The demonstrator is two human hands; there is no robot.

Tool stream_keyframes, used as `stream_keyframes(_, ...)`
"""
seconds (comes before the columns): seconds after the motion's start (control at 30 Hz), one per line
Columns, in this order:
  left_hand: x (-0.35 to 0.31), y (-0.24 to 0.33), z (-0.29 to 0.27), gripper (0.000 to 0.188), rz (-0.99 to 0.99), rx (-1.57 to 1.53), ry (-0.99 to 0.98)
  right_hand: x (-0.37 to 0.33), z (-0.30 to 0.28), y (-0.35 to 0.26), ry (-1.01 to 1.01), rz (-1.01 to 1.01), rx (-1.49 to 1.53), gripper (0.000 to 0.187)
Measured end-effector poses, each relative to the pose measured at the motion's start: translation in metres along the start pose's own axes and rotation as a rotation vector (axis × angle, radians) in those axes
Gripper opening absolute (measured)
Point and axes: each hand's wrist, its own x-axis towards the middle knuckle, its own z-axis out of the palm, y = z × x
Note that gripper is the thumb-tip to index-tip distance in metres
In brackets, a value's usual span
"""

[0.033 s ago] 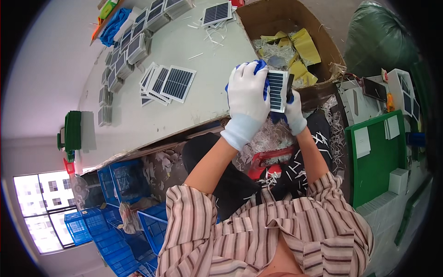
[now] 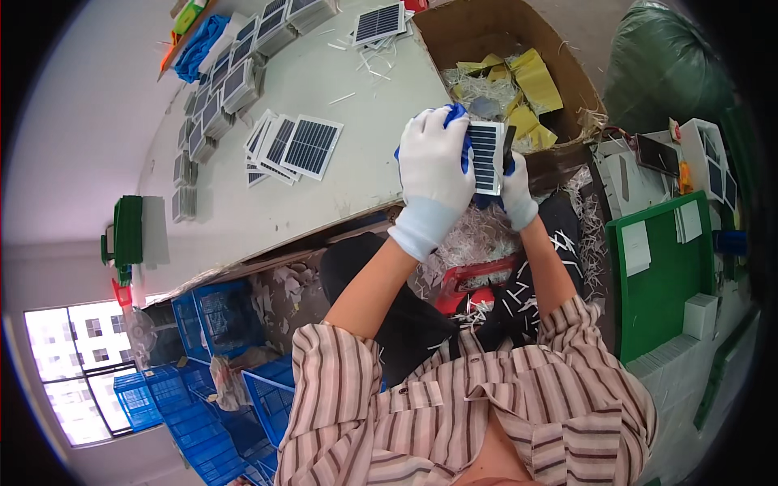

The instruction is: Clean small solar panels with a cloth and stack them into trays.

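Observation:
A small solar panel (image 2: 487, 158), dark blue with pale lines and a white border, is held up in front of me. My left hand (image 2: 438, 154), in a white glove with blue palm coating, is wrapped round its left side. Along the right edge of the panel, my right hand (image 2: 519, 194), gloved the same way, grips a slim black tool (image 2: 509, 147). Its kind and working end cannot be made out. The right fingers are partly hidden behind the panel and the tool. Several loose panels (image 2: 313, 147) lie overlapping on the table to the left.
Stacks of panels (image 2: 217, 115) line the far left of the pale table (image 2: 365, 154). A cardboard box (image 2: 563, 61) holds shreds and yellow scraps. White strips cover my lap and a red stool (image 2: 458, 290). At right are a green tray (image 2: 668, 275) and a green sack (image 2: 664, 73).
The black tool and my right hand have shifted very slightly upward along the panel's edge. Both grips stay the same.

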Motion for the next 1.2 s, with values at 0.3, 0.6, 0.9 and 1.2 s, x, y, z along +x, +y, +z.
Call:
stream_keyframes(0.3, 0.0, 0.002, 0.002, 0.037, -0.069, -0.01, -0.008, -0.06, 0.034, -0.032, -0.464, 0.05, -0.289, 0.013)
stream_keyframes(0.6, 0.002, 0.011, 0.003, 0.038, -0.106, 0.036, -0.007, -0.025, 0.053, 0.015, 0.308, 0.027, 0.482, 0.034)
stream_keyframes(0.9, 0.001, 0.008, -0.002, 0.042, -0.105, -0.075, 0.011, 0.035, 0.024, 0.028, 0.059, 0.31, 0.868, 0.041)
stream_keyframes(1.2, 0.001, -0.001, 0.001, 0.038, -0.084, 0.043, -0.028, -0.001, 0.001, -0.003, -0.085, 0.058, 0.025, 0.015)
